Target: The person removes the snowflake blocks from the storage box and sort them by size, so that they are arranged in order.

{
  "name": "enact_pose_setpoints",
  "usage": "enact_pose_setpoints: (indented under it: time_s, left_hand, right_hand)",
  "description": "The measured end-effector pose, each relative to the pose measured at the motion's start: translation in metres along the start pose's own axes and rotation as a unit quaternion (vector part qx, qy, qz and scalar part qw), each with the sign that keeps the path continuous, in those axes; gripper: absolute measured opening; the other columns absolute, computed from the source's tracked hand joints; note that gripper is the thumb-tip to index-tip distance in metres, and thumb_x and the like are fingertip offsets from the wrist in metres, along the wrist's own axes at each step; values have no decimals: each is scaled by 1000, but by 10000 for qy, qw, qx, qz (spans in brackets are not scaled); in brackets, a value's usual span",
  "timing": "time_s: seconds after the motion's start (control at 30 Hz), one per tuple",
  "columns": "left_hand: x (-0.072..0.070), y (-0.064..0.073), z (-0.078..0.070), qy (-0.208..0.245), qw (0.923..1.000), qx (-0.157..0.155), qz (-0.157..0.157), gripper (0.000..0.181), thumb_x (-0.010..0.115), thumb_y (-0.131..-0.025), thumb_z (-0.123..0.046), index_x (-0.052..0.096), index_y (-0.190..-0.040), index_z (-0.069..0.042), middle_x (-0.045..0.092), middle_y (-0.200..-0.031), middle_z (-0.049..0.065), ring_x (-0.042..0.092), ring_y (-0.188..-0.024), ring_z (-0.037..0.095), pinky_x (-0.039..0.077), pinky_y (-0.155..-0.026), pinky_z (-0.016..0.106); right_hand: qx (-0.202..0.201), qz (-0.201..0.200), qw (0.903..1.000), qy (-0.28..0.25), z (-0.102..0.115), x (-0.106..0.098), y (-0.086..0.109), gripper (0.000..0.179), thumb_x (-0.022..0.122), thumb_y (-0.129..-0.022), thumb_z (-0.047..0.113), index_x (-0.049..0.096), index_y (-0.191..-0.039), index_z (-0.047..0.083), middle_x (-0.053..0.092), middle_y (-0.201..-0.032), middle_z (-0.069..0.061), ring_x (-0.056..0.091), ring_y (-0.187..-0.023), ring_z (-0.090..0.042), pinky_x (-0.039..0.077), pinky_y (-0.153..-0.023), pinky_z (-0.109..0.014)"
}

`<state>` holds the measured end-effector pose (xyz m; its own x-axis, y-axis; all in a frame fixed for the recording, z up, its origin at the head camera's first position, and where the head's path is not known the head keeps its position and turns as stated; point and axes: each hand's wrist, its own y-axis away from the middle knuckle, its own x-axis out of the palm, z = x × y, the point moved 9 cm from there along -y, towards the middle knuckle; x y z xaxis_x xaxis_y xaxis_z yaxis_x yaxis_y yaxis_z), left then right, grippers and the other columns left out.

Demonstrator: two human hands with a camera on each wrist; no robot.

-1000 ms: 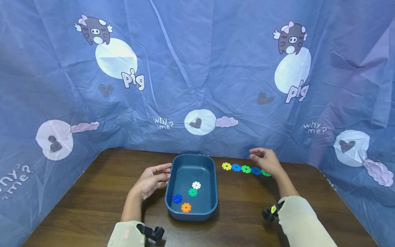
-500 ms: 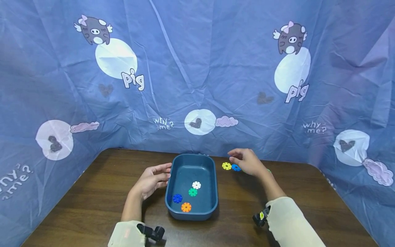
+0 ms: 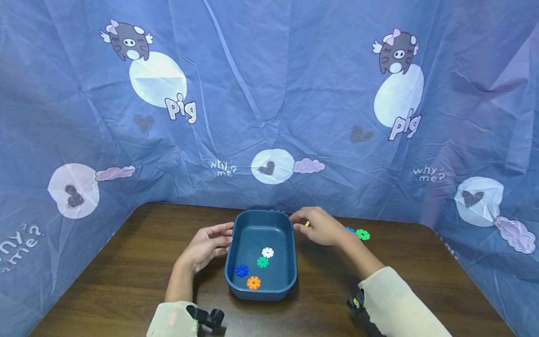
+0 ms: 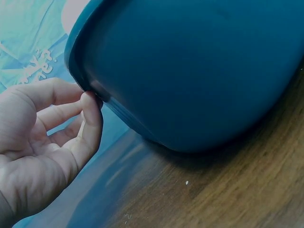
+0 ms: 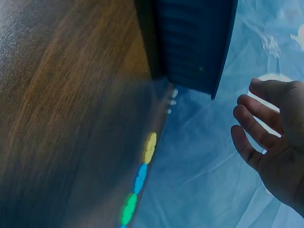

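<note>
A dark blue rectangular bin (image 3: 257, 294) stands upright on the table, with white, green, blue and orange notched plastic discs inside; the orange disc (image 3: 253, 282) lies nearest its front. My left hand (image 3: 206, 246) touches the bin's left wall with its fingertips, and the left wrist view shows the thumb (image 4: 92, 116) by that wall. My right hand (image 3: 321, 227) is above the table beside the bin's right rear side, its fingers loosely bent and holding nothing. Below it lies a row of discs, including a yellow disc (image 5: 150, 147), a blue disc (image 5: 140, 178) and a green disc (image 3: 362, 234), partly hidden in the head view.
The brown wooden table (image 3: 126, 267) has rounded far corners. A blue printed cloth (image 3: 269, 107) hangs along its back and sides. Black wrist cameras sit at both cream sleeves (image 3: 400, 299).
My right hand has moved left along the row of discs, from its right end to near the bin. The left hand, the bin and the discs have stayed in place.
</note>
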<state>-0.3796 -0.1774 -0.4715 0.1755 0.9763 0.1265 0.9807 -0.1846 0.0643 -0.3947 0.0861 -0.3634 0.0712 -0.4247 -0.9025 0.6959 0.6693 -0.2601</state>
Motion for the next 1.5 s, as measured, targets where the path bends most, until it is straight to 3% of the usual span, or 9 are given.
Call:
enact_pose_setpoints:
  time_s: [0.27,0.43,0.6,1.0,1.5]
  left_hand:
    - [-1,0,1,-54,10000,-2,12,54,65,-95,2,49,-147,4,57,-129,22,67,-97,19,60,-81,31]
    - [-2,0,1,-51,10000,-1,6,55,65,-94,2,49,-147,4,58,-129,21,67,-97,18,60,-81,32]
    - [-1,0,1,-15,10000,42,27,56,65,-93,3,48,-147,6,59,-127,20,67,-97,18,60,-80,32]
    - [0,0,0,-23,10000,48,67,56,65,-94,2,49,-147,6,60,-126,20,67,-96,18,60,-80,31]
    - [2,1,-2,-93,9999,7,100,55,65,-95,0,49,-147,5,58,-130,23,67,-99,19,60,-82,32]
  right_hand:
    - [-575,583,9940,730,33,23,-7,25,68,-99,17,72,-122,8,71,-114,-7,66,-105,-21,55,-92,-40]
    - [-1041,971,9808,1332,48,44,-8,27,70,-98,21,72,-123,10,69,-112,-5,64,-102,-19,55,-88,-36]
    - [-1276,1265,9718,1526,61,61,-12,29,70,-98,23,72,-123,10,70,-114,-6,64,-102,-20,55,-89,-33]
    - [-598,2071,9690,1205,54,92,-33,32,74,-94,14,71,-126,14,71,-115,-2,63,-99,-9,55,-91,-29]
    - [210,2405,9668,837,32,105,-47,40,84,-85,13,74,-122,20,67,-104,6,59,-92,-7,53,-81,-27]
